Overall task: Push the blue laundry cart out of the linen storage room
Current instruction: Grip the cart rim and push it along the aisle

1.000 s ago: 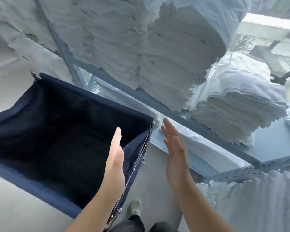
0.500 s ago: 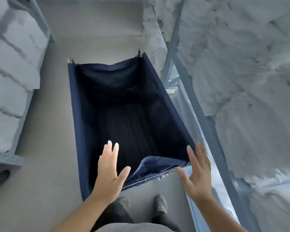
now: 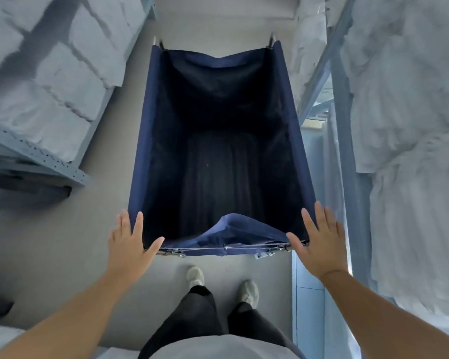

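Right now the person stands at the near end of the blue laundry cart (image 3: pixel 145 141), which sits empty in the narrow aisle between two sets of shelves (image 3: pixel 62 167) stacked with folded white linen (image 3: pixel 410 104). This looks like the very start of the job: reaching for a hold before any push. The left hand (image 3: pixel 128 244) is spread wide, fingers apart, over the near left corner of the cart, its thumb across the metal rail (image 3: pixel 218 248); whether the palm is pressing down I cannot tell. The right hand (image 3: pixel 319 242) is just as open at the near right corner, thumb close to the rail, gripping nothing yet. Next, I would guess, both hands need to close on that rail and drive the cart straight ahead along the floor (image 3: pixel 109 125), keeping its right side clear of the shelf post (image 3: pixel 342 99) just beside it.
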A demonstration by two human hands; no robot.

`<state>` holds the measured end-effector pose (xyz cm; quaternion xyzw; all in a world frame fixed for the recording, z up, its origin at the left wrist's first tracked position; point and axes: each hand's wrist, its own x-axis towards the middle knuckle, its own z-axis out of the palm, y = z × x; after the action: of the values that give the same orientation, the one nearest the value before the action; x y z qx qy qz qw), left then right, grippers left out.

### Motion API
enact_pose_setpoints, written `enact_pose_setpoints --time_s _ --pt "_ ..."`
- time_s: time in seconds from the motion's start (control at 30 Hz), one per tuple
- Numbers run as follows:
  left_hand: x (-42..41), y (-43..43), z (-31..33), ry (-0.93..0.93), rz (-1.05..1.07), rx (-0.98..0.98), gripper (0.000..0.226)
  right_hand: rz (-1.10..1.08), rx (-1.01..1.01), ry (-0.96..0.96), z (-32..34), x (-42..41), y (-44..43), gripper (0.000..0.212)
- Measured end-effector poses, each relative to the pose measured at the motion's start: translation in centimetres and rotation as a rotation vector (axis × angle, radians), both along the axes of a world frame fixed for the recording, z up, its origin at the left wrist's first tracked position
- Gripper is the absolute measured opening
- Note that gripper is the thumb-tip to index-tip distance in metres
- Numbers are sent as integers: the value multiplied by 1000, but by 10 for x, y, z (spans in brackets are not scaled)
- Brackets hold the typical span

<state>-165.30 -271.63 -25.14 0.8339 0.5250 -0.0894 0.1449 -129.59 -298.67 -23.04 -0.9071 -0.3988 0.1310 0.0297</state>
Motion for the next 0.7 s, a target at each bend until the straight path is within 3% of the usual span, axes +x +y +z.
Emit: enact_pose_setpoints --time_s 0.23,0.4,0.7 --pt "20 38 -17 30 -65 99 71 93 -6 -40 -30 25 32 79" --pt "30 52 -28 1 -46 122 83 69 -23 -93 -43 34 41 76" --pt "36 78 -32 -3 -62 154 82 84 19 -114 -49 39 63 74"
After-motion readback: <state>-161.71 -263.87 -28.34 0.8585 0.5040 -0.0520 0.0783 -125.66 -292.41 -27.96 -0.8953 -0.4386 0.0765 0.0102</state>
